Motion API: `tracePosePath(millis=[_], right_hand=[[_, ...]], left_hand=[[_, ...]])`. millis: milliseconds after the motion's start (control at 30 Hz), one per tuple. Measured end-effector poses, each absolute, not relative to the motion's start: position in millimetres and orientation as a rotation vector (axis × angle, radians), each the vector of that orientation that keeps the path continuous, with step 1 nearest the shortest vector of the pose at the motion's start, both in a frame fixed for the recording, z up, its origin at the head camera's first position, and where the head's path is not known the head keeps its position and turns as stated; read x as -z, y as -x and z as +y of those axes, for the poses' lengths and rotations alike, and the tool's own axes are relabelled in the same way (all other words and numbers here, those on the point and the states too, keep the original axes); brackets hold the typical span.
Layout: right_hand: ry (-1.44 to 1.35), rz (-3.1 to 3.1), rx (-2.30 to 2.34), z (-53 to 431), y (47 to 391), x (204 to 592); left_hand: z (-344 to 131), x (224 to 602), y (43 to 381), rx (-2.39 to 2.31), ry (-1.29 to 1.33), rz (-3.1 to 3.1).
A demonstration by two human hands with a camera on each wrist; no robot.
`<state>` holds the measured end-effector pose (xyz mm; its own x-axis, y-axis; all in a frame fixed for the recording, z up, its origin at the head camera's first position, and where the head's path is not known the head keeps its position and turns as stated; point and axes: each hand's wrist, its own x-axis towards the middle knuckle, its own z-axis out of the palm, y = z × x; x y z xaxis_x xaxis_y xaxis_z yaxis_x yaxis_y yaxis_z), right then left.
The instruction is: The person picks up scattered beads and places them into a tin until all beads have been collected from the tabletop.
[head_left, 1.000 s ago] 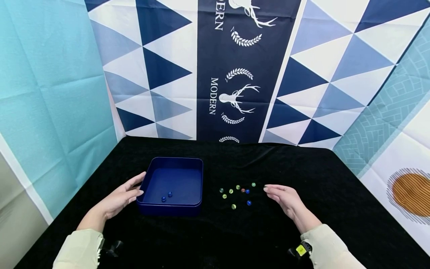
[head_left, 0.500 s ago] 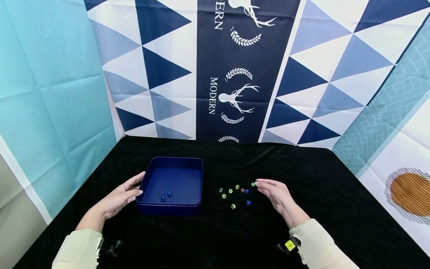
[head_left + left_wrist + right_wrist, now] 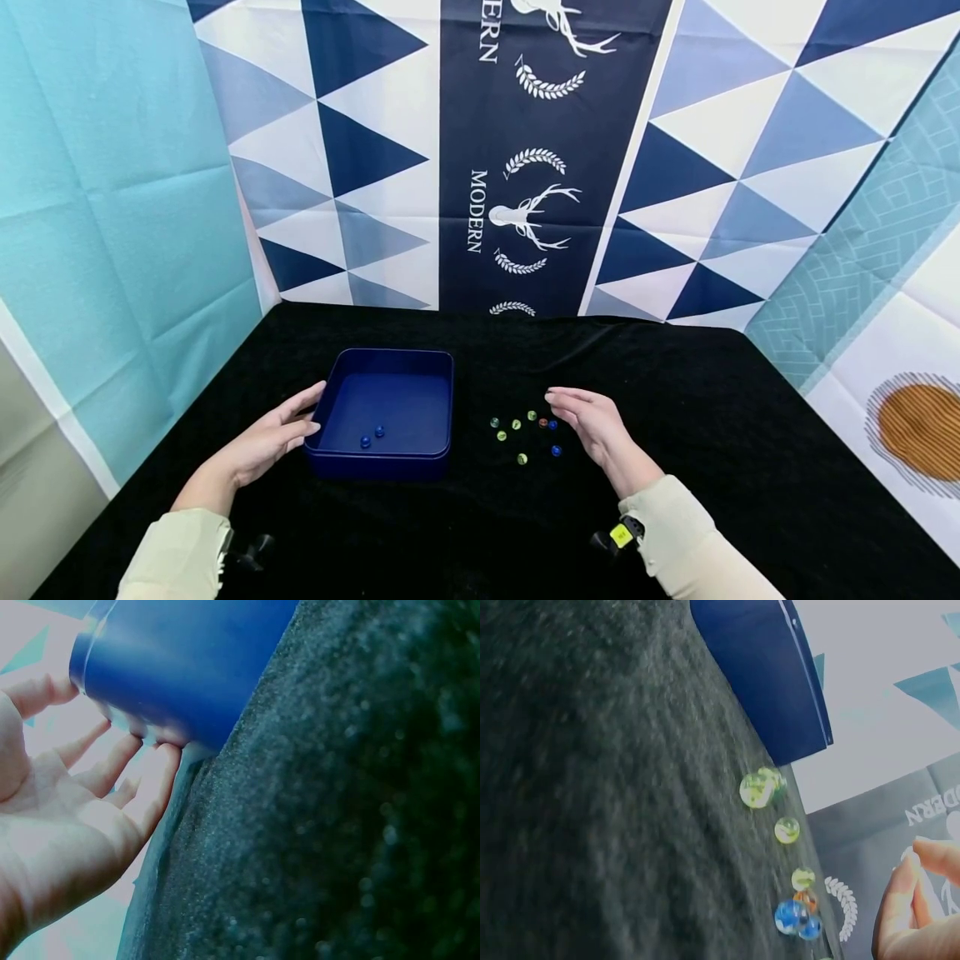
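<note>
A square dark-blue box without a lid stands on the black cloth, with two blue marbles inside. My left hand rests its extended fingertips and thumb against the box's left outer wall. Right of the box lie several loose glass marbles: yellow-green, dark green, reddish and blue. Just above the far right end of this group, my right hand pinches thumb and fingers together. A green marble is in that pinch, almost wholly hidden by the fingertips in the right wrist view.
Black cloth covers the table up to the back. Patterned hangings rise behind it, and a teal curtain closes off the left side. Cameras are strapped at both wrists.
My right hand has moved left to the green marble at the group's far right and lifted slightly. That marble no longer shows on the cloth. The left hand and box have stayed put.
</note>
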<state>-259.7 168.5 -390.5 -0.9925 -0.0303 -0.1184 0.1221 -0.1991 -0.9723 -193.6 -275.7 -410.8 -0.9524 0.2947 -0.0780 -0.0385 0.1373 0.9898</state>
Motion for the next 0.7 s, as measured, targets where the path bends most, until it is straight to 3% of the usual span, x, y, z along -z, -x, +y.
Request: tracePosePath(millis=[700], right_hand=[[-0.121, 1.925, 2.359, 132, 262, 392]], left_hand=[[-274, 410, 193, -1.891, -0.243, 2.166]])
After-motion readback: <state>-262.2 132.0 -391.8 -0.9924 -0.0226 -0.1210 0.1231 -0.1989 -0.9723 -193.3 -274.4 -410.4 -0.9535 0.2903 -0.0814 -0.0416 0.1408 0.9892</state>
